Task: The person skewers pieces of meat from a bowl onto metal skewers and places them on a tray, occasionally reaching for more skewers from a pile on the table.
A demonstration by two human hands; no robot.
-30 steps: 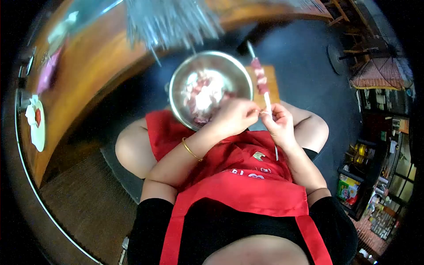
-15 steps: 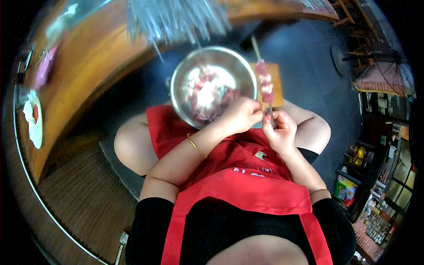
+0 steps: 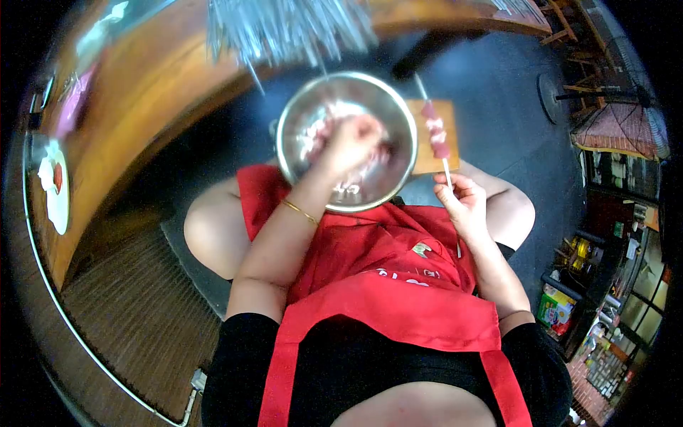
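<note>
While right hand [image 3: 466,203] clamps skewer [image 3: 436,135], left hand [image 3: 352,142] in bowl [image 3: 388,107], grip unclear; dark floor [image 3: 498,78], wooden table [image 3: 142,92].

The view is round with black corners, and things bend near the edges. Soft light makes the middle bright; the right side is dim. The shiny round metal bowl [image 3: 400,121] has white glare. The left hand [image 3: 351,141] in it is blurry. The thin stick with pink meat [image 3: 436,133] looks clear.

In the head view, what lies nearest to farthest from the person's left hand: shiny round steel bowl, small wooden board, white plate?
1. Shiny round steel bowl: the left hand is inside it.
2. Small wooden board: just right.
3. White plate: far left.
</note>
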